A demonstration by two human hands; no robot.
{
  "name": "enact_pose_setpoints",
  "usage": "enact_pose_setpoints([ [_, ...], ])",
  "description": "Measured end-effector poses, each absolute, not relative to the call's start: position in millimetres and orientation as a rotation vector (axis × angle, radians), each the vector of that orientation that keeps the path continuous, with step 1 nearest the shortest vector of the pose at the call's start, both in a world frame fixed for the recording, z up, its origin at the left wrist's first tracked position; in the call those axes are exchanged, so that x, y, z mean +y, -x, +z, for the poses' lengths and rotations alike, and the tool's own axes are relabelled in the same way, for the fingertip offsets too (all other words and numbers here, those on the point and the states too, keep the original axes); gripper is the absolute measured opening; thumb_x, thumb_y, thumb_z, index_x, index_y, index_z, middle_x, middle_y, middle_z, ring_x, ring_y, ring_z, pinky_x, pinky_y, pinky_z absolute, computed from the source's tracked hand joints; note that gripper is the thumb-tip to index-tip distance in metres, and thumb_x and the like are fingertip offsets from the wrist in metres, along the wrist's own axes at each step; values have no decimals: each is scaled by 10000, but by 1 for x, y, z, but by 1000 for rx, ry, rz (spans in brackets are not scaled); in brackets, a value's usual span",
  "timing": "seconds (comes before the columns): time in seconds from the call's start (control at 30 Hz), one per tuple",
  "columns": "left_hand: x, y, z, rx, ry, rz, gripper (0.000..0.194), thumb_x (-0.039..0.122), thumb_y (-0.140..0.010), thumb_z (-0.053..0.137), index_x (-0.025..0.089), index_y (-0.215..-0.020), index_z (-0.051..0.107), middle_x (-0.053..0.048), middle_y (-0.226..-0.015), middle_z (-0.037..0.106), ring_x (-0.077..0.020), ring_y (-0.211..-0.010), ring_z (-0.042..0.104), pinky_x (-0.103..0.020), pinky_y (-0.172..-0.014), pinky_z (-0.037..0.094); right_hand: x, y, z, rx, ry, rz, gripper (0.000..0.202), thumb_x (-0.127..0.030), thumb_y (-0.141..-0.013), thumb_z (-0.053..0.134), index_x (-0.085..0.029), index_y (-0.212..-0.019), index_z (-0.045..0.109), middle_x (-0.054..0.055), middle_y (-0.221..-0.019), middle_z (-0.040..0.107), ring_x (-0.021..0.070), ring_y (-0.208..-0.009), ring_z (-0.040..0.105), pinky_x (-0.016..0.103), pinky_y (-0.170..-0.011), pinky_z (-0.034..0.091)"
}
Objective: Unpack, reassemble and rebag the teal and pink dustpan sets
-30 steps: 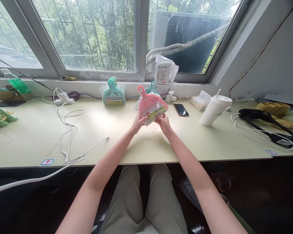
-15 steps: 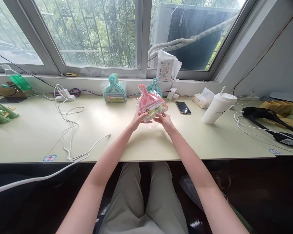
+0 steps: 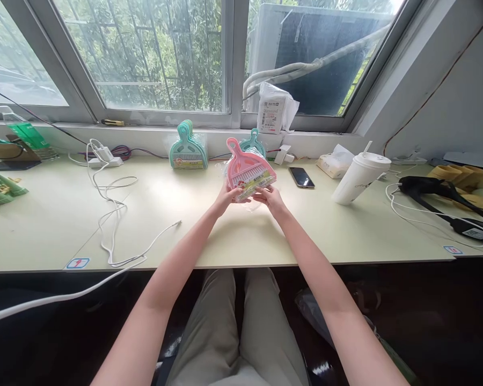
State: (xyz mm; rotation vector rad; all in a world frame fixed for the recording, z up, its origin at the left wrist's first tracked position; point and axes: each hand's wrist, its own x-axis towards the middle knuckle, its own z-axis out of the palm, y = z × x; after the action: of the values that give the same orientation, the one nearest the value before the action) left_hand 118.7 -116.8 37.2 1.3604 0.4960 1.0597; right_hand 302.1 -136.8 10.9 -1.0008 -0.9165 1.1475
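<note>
A pink dustpan and brush set, wrapped in clear plastic with a printed label strip, is tilted up above the desk in front of me. At its lower left edge, my left hand is closed on it, thumb on the front. The fingers of my right hand grip the lower right edge. Just behind it, a teal dustpan set is partly hidden by the pink one. To the left, several wrapped teal dustpan sets stand stacked together against the wall under the window.
On the right are a phone, a tissue pack, a tilted white cup with a straw and a black strap device. White cables trail across the left desk. A green bottle lies far left.
The view has shifted very slightly. Both hands keep hold of the pink dustpan set, which is nearly in the same place.
</note>
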Motion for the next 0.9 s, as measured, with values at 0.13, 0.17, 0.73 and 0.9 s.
enact_pose_setpoints([
  [0.13, -114, -119, 36, 538, -1342, 1073, 810, 239, -677, 692, 302, -1420, 376, -104, -1270, 612, -292, -970, 681, -507, -765, 606, -140, -302, 13, -938, 1067, 1136, 281, -265, -738, 772, -194, -970, 630, 44, -925, 752, 193, -678, 744, 246, -553, 596],
  [0.17, -114, -119, 36, 554, -1331, 1078, 791, 229, -670, 691, 295, -1402, 397, -101, -1256, 617, -290, -969, 677, -504, -762, 608, -141, -302, 13, -941, 1087, 1130, 271, -264, -742, 766, -197, -965, 627, 44, -945, 750, 189, -665, 742, 231, -520, 581],
  [0.73, -108, -118, 32, 611, -1295, 1052, 722, 207, -656, 701, 244, -1329, 442, -109, -1185, 622, -296, -928, 673, -547, -767, 595, -136, -303, 7, -900, 1110, 1136, 160, -348, -878, 616, -195, -922, 628, 60, -976, 740, 161, -664, 728, 227, -520, 550],
  [0.9, -110, -117, 33, 580, -1331, 1067, 723, 216, -664, 685, 266, -1340, 435, -102, -1250, 587, -301, -980, 655, -528, -768, 601, -135, -305, 9, -917, 1106, 1136, 182, -368, -866, 644, -193, -918, 633, 62, -933, 746, 173, -659, 727, 249, -543, 567],
])
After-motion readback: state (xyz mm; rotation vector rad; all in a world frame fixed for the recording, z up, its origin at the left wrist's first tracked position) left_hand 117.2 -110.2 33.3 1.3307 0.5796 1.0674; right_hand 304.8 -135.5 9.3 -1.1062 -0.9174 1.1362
